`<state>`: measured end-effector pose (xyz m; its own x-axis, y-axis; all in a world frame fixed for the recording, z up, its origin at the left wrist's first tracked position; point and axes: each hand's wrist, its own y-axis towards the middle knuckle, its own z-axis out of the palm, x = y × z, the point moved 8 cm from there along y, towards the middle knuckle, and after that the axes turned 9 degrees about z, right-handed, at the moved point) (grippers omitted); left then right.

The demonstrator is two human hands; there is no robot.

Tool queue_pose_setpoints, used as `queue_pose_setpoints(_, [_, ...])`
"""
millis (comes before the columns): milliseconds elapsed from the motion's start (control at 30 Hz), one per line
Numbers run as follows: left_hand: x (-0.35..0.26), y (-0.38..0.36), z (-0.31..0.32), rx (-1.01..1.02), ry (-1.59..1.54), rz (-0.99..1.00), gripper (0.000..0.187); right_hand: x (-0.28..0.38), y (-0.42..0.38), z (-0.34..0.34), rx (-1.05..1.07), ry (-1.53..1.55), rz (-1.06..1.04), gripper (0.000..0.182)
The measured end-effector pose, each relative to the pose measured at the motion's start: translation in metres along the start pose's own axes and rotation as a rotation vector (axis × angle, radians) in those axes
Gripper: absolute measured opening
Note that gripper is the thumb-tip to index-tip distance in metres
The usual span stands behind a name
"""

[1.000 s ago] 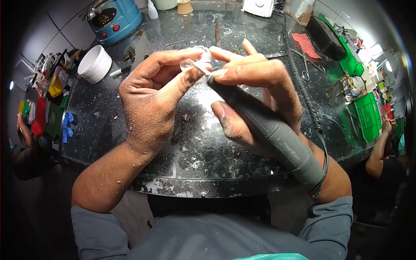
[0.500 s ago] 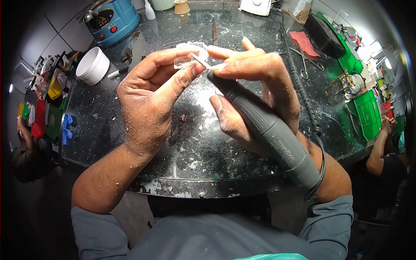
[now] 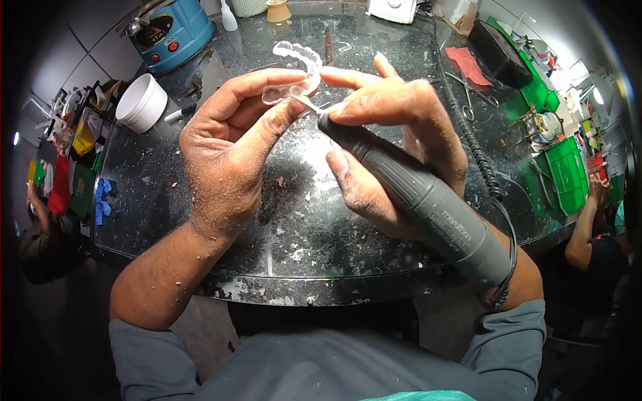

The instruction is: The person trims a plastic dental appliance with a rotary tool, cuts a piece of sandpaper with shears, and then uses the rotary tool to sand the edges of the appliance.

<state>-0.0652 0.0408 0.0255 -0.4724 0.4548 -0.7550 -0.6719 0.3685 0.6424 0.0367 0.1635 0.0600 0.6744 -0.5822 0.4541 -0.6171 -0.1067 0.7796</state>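
A clear dental aligner [image 3: 309, 59], curved like a horseshoe, is pinched between the thumb and index finger of my left hand [image 3: 231, 147]. My right hand [image 3: 408, 127] grips a dark grey rotary handpiece [image 3: 428, 197], its body slanting from upper left to lower right across the palm. From its nose a thin metal bur [image 3: 305, 102] reaches to the near arm of the aligner, beside my left thumb tip. The right index fingertip lies close to the aligner's outer side. White dust and crumbs cover both hands.
Black, dust-strewn bench [image 3: 301, 220]. At left are a white tub [image 3: 142, 103], a marker [image 3: 180, 112] and a blue machine [image 3: 174, 33]. On the right lie scissors [image 3: 470, 93], a red sheet [image 3: 468, 65], green trays [image 3: 566, 175] and the coiled cord [image 3: 468, 140]. Other people [image 3: 592, 227] sit at both sides.
The aligner has turned in my left fingers, so its far arm now stands up in clear view. The handpiece's rear end has swung slightly right and down.
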Motion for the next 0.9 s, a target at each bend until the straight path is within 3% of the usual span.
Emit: queue_pose_setpoints(900, [-0.0019,-0.0016,-0.0015,-0.027,0.035,-0.006,0.022,-0.0052,-0.0014,0.0042,-0.02,0.059,0.036,0.039])
